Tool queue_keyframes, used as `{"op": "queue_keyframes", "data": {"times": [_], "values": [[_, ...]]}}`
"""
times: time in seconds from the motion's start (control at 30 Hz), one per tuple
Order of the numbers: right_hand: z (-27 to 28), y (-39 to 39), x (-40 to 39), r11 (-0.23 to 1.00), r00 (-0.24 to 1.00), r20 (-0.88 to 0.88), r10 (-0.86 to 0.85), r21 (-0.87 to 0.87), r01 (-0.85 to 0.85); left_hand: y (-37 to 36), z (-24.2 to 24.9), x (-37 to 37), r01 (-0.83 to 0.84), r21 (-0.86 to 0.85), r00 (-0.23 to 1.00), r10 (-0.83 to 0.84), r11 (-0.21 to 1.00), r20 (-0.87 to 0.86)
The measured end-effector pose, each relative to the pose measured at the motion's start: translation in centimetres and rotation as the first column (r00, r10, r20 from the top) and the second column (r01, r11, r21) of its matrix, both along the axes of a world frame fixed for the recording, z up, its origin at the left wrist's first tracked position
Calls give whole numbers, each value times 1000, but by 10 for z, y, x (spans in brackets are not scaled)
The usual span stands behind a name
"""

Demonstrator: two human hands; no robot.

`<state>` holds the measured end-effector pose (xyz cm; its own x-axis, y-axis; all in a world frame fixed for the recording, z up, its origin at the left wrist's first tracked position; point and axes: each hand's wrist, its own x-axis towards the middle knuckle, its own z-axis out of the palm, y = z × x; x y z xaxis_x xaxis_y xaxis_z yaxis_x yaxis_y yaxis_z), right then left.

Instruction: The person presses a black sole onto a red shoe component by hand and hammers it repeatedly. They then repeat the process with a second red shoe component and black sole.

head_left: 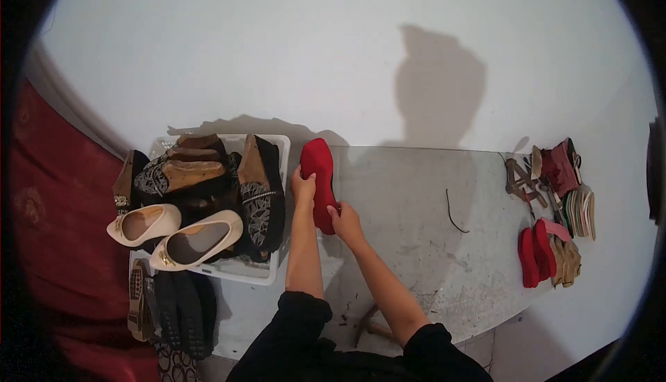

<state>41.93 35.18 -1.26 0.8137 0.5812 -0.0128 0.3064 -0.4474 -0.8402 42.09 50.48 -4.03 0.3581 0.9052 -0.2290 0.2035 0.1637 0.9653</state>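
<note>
A red shoe with a dark edge along its right side is held between my two hands over the table. My left hand grips its left side near the middle, thumb lying on the red surface. Around the lower right end close the fingers of my right hand. Just left of the shoe stands a white plastic basket heaped with dark patterned wedge shoes. Two cream flats, one cream shoe and another cream shoe, rest on its front left side.
Black soles sit below the basket, beside a red curtain. A thin dark strip lies on the table. At the far right are red shoe pieces, tan pieces and stacked insoles. A white wall rises behind.
</note>
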Motion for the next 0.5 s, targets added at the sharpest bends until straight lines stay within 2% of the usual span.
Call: {"op": "queue_keyframes", "data": {"times": [0.13, 0.23, 0.3, 0.5], "values": [[-5, 17, 19, 1000, 1000, -1, 21, -23, -21, 18, -10, 13, 67, -23, 997, -66, 997, 44], [-10, 24, 24, 998, 998, -57, 37, -51, -40, 21, -9, 16, -17, -34, 1000, 16, 999, -6], [-12, 24, 22, 996, 994, -102, 48, -74, -56, 24, -9, 12, 59, 7, 997, -59, 998, -45], [-10, 27, 16, 999, 994, -109, 10, -39, -14, 22, -12, 11, -3, 83, 998, 8, 997, -65]]}}
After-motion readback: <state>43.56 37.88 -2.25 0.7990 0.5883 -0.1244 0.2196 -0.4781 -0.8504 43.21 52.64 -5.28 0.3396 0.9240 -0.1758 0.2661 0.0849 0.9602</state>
